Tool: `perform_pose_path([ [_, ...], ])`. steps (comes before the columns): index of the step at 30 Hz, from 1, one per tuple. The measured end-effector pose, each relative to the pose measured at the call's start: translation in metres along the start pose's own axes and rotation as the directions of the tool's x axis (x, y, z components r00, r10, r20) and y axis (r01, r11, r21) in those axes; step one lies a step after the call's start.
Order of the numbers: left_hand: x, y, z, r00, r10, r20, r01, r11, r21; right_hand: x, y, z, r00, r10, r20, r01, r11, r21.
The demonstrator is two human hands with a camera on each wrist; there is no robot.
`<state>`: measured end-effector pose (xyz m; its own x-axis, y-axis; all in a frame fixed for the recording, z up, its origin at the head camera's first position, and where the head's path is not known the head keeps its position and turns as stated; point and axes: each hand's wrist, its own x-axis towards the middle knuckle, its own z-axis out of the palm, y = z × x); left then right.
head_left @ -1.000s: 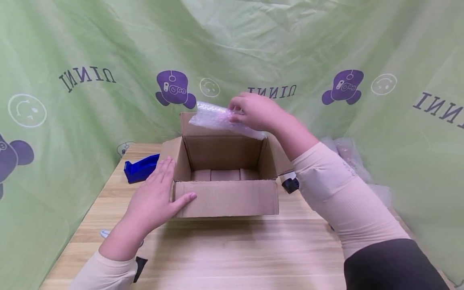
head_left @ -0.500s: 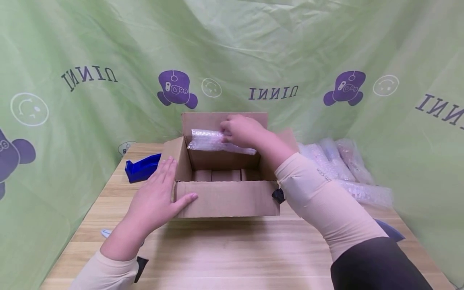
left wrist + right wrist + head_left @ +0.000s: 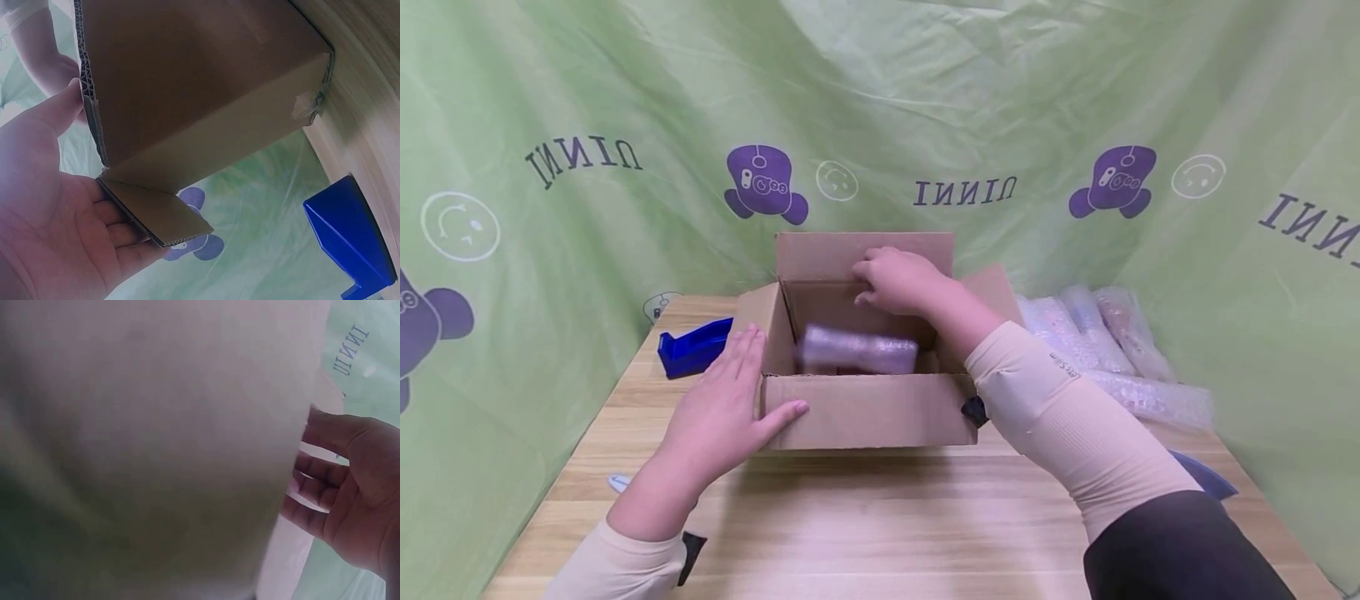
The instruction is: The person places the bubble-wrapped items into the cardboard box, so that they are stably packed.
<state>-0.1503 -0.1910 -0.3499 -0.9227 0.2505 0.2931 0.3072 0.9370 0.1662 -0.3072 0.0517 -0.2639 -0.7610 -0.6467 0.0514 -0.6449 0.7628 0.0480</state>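
Observation:
An open cardboard box (image 3: 868,414) sits on the table with its flaps spread. My left hand (image 3: 718,412) rests on its left flap with straight fingers, the thumb on the front flap; the left wrist view shows that hand (image 3: 62,231) lying along the flap edges. Inside the box, a bubble-wrapped package (image 3: 861,350) is blurred by motion, tilted slightly and apart from my fingers. Above it, near the back flap, my right hand (image 3: 898,282) holds nothing, its fingers loosely bent. In the right wrist view a box wall hides the package and some of the fingertips.
Several bubble-wrapped packages (image 3: 1138,400) lie right of the box. A blue tape dispenser (image 3: 696,348) stands to its left. A dark blue pointed item (image 3: 1204,475) shows beside the right sleeve, and a black object (image 3: 975,411) near the box's right front corner. Green curtain hangs behind.
My right hand brought the bubble-wrapped package down from above the back flap and let it go; it has dropped into the box. The left hand stays on the flaps.

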Motion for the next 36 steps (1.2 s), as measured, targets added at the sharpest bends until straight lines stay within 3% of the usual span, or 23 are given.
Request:
perform_pose_path([
  [8,0.0,0.0,0.001,1.0,0.004,-0.009,-0.004,1.0,-0.009,-0.009,0.011,-0.01,1.0,0.014,-0.02,-0.013,0.998,0.054],
  [15,0.0,-0.001,0.002,1.0,0.011,-0.007,-0.011,1.0,-0.029,-0.034,0.032,-0.031,0.997,0.055,-0.056,-0.047,0.991,0.124],
  [24,0.0,-0.002,0.003,1.0,0.016,0.0,-0.016,0.999,-0.037,-0.1,0.075,-0.06,0.983,0.15,-0.109,-0.125,0.97,0.207],
  [36,0.001,-0.002,0.002,1.0,0.009,0.021,-0.008,0.999,-0.05,-0.192,0.133,-0.053,0.946,0.284,-0.154,-0.246,0.943,0.226],
])
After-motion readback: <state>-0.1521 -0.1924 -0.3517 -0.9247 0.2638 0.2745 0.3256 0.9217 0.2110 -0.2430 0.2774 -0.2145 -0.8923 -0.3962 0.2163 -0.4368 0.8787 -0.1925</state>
